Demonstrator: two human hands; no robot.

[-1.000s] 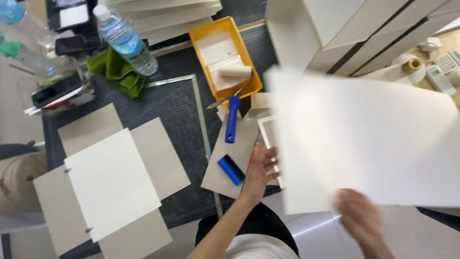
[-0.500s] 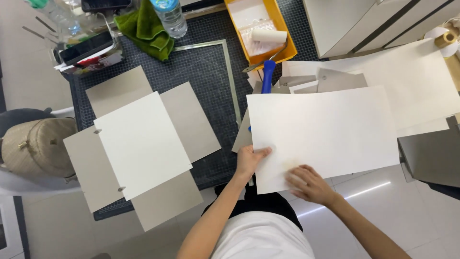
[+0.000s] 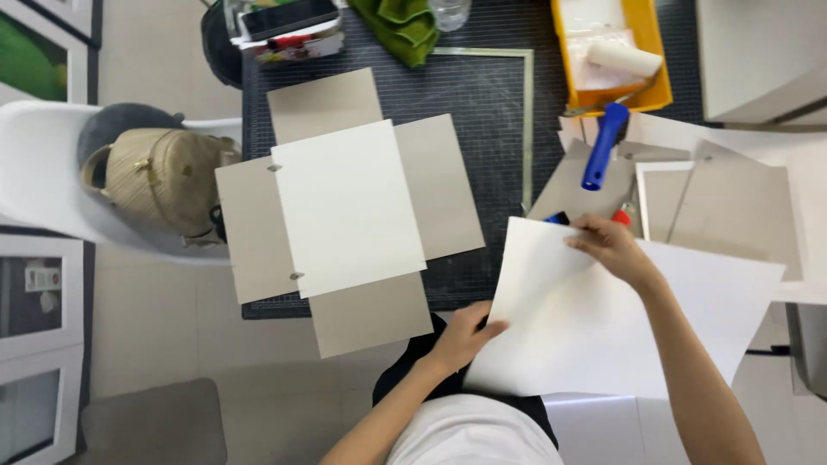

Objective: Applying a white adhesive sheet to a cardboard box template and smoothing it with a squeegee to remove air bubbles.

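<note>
White sheet (image 3: 594, 331) pinched between left hand (image 3: 461, 336) and right hand (image 3: 613, 250) fingers.

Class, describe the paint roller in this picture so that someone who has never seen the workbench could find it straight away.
Start at the dark cutting mat covering the bench and go to its far right corner, where an orange tray sits. The paint roller lies there, its white sleeve in the tray and its handle pointing down over grey card. That bright blue handle marks it out.

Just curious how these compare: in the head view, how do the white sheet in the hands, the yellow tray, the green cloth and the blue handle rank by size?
1. White sheet, though it lies nearest the camera.
2. Yellow tray, partly cut off.
3. Green cloth, also cut off, so unsure.
4. Blue handle.
</note>
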